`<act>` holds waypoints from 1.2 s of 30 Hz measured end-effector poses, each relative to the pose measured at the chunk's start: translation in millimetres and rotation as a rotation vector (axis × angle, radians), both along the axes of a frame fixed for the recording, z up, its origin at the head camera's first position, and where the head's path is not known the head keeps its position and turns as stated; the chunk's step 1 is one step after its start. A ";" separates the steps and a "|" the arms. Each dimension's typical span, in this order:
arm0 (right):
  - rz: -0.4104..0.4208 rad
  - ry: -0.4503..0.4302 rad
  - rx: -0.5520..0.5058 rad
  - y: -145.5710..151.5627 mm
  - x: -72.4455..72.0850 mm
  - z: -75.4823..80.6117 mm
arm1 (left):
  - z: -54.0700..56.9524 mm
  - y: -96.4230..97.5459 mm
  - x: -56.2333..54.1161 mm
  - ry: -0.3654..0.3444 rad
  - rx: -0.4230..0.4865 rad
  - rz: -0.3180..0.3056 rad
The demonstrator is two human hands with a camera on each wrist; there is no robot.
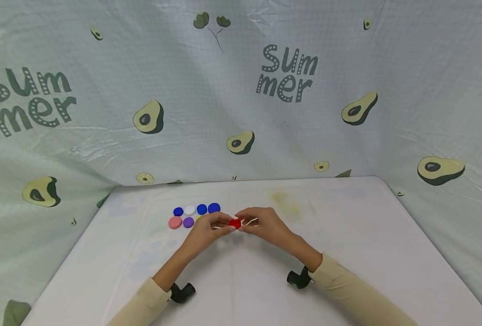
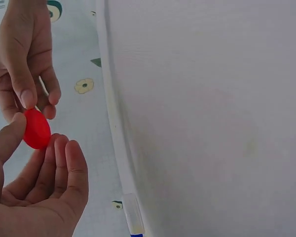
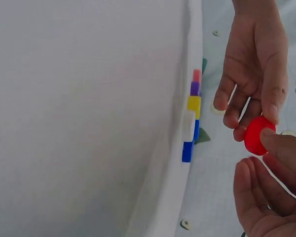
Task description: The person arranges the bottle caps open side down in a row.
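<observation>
Both hands meet in the head view over the white table, around one small red disc. My left hand pinches its left side between thumb and fingertips. From the other side my right hand grips it the same way. In the left wrist view the red disc stands tilted, the left thumb on one edge and fingertips on the other. The right wrist view shows the right thumb across the face of the red disc, raised off the table.
Left of the hands, several round pieces lie in two rows: blue discs, a white disc, a pink disc and a purple disc. A yellow piece is partly hidden by the left hand in the head view. A printed curtain hangs behind the table.
</observation>
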State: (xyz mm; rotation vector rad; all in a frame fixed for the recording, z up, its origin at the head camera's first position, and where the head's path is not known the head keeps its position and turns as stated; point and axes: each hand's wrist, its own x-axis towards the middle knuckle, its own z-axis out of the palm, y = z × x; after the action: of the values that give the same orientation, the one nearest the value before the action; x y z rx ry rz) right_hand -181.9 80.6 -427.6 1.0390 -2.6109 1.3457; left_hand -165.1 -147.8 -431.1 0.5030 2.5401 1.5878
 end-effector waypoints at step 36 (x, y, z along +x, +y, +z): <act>0.112 0.133 -0.149 -85.8 -5.6 -6.6 | 16.1 -69.0 36.3 0.104 0.065 0.197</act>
State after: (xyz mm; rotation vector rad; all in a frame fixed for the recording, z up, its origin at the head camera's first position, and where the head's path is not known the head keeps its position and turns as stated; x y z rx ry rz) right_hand -187.5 -5.2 -434.2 1.2215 -2.3513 1.4148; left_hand -128.8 -216.8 -415.0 0.3599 2.6961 1.7576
